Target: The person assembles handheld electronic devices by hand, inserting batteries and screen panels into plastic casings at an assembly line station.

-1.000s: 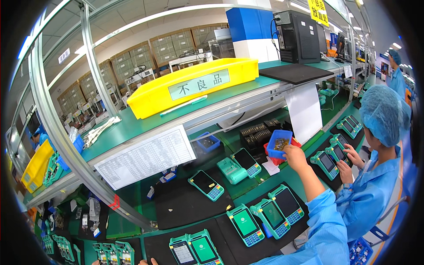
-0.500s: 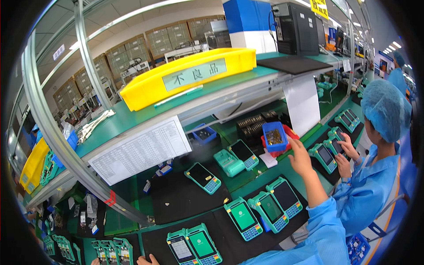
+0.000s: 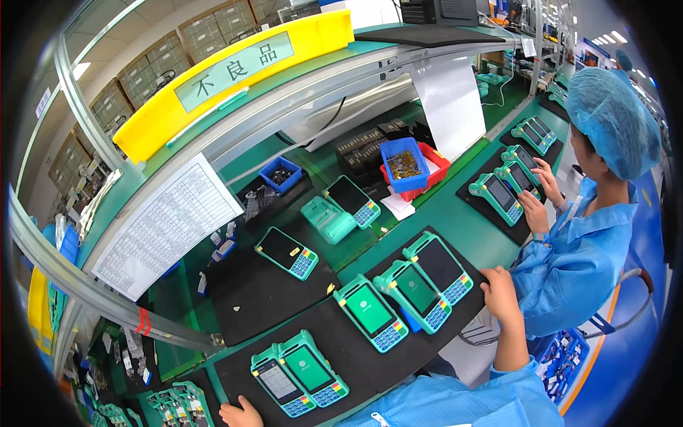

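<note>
The green plastic card terminal with a dark screen [image 3: 437, 265] lay just left of my right fingers [image 3: 491, 277], bent at the flat black mat [image 3: 396, 361]; whether they or my left fingers [image 3: 231, 413] gripped, I couldn't tell. Probably light, stiff, screen-fragile; best held sidewise.

Three large dark characters stand on the pale green label [image 3: 235, 71] of the yellow bin [image 3: 320, 32], far left; below it a white sheet [image 3: 167, 228] carries a printed table, its entries too small to read. On the near worktop [image 3: 462, 222], a pale-screened terminal [image 3: 279, 381] shows tiny lines of text, and three green-screened terminals [image 3: 365, 306] to its right each show a white emblem over tiny lettering
</note>
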Tool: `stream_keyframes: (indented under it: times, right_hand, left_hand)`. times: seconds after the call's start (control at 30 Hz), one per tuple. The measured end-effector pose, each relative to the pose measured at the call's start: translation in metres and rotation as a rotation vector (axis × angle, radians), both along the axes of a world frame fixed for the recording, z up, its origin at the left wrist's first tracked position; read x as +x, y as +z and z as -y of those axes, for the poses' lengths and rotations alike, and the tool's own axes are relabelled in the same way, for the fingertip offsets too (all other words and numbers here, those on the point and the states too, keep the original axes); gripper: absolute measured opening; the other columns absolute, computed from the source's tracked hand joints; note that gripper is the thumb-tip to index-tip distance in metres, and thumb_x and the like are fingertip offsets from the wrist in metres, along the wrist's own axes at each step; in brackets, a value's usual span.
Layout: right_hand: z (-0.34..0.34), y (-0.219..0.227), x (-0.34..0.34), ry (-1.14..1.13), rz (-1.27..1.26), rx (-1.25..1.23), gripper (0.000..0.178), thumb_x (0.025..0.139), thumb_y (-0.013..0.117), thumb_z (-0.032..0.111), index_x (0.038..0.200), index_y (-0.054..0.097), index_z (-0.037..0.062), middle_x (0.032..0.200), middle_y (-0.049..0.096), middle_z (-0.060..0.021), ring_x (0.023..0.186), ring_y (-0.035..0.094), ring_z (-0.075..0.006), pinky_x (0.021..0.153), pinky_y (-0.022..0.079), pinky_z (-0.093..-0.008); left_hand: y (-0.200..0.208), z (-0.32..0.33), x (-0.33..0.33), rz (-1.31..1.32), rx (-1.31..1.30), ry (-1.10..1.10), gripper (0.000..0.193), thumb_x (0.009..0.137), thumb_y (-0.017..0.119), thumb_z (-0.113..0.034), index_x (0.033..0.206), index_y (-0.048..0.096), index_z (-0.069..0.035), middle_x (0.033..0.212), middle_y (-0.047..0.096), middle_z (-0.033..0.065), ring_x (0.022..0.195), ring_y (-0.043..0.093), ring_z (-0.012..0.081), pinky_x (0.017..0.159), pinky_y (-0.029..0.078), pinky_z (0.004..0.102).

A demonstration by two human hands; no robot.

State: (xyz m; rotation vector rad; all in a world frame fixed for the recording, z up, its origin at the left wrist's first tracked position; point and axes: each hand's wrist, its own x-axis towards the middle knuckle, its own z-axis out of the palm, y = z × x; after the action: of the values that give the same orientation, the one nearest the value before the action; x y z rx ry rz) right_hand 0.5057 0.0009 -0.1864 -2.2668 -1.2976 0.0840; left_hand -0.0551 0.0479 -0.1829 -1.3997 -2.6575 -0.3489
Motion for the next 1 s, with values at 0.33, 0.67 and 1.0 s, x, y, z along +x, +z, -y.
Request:
stream_keyframes:
  times: [0.33,0.67,1.0]
  right_hand:
    - [-0.012,-0.026,0.041,-0.242,0.171,0.013,0.047,0.078,0.051,-0.011,0.123,0.056,-0.0026,0.128,0.052,-0.0239,0.121,0.047,-0.0399,0.103,0.04,-0.0426]
    - [-0.012,-0.009,0.034,-0.11,0.106,-0.048,0.046,0.081,0.059,-0.002,0.126,0.052,-0.0055,0.134,0.047,-0.0286,0.127,0.043,-0.043,0.107,0.036,-0.045]
    - [-0.027,0.003,0.028,-0.054,0.028,0.219,0.046,0.081,0.056,-0.005,0.127,0.051,-0.0016,0.124,0.056,-0.0224,0.116,0.053,-0.0385,0.099,0.043,-0.041]
  left_hand:
    - [-0.035,0.011,0.053,0.221,0.059,-0.251,0.061,0.08,0.068,-0.028,0.117,0.041,0.011,0.109,0.044,0.0239,0.103,0.043,0.0409,0.089,0.035,0.0494]
    - [-0.011,0.015,0.072,0.133,0.042,-0.267,0.058,0.084,0.065,-0.036,0.11,0.047,0.012,0.107,0.048,0.0293,0.103,0.047,0.0448,0.091,0.038,0.0517]
    - [-0.007,0.014,0.081,0.09,0.054,-0.276,0.06,0.086,0.062,-0.045,0.101,0.051,0.012,0.099,0.051,0.0316,0.096,0.049,0.0472,0.088,0.038,0.0542]
